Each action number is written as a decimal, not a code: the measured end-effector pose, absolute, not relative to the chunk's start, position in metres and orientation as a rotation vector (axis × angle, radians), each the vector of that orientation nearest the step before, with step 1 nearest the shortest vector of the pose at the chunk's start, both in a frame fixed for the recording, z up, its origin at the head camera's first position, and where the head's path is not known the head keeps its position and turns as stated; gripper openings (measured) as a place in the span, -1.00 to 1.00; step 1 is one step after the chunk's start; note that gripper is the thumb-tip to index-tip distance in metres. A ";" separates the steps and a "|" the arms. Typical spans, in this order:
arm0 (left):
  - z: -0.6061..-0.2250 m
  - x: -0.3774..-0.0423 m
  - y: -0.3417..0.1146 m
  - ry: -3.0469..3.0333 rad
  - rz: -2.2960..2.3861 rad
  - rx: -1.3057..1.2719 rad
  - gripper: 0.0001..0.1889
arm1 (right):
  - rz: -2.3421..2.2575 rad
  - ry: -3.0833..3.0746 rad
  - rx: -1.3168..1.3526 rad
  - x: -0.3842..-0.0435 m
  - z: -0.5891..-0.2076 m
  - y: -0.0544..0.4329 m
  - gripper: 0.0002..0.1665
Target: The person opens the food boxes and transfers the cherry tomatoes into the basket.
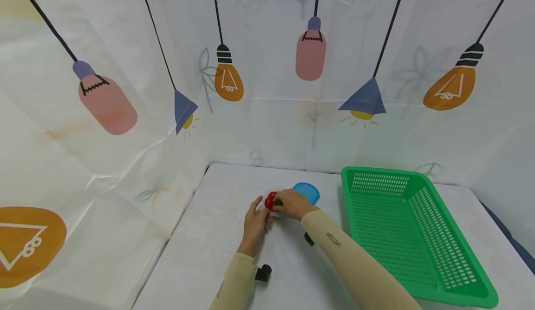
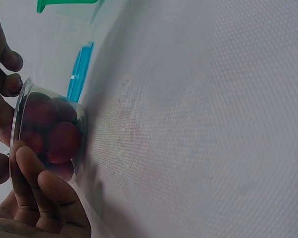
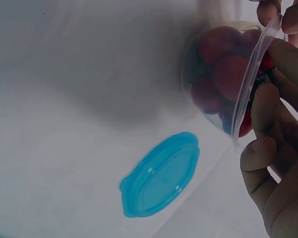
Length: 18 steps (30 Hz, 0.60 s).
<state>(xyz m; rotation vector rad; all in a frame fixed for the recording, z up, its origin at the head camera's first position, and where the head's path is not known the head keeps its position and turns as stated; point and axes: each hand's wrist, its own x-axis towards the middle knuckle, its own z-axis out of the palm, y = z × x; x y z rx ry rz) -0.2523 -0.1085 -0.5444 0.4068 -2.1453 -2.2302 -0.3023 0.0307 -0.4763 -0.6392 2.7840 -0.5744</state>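
A clear plastic container [image 3: 198, 106] full of red cherry tomatoes [image 2: 63, 141] stands on the white table between the two hands. My left hand [image 1: 255, 226] holds it at the rim, fingers [image 2: 52, 191] along the outer wall and thumb over the edge. From the right, my right hand [image 1: 294, 203] reaches over the rim; its curled fingers [image 3: 265, 106] pinch a tomato near a green stem at the top, partly hidden by the fingers. A blue lid [image 3: 161, 176] lies on the table just beyond the right hand.
A large green plastic basket [image 1: 418, 235] with slotted walls stands to the right, beside the right forearm. Behind and to the left hangs a white sheet [image 1: 267, 128] printed with lamps. The white tabletop [image 1: 200, 245] ends at the left edge near this sheet.
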 end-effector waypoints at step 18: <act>-0.542 -0.251 -0.108 -2.168 -2.197 0.415 -0.38 | -0.663 2.804 -0.714 -0.303 -0.483 0.035 -0.82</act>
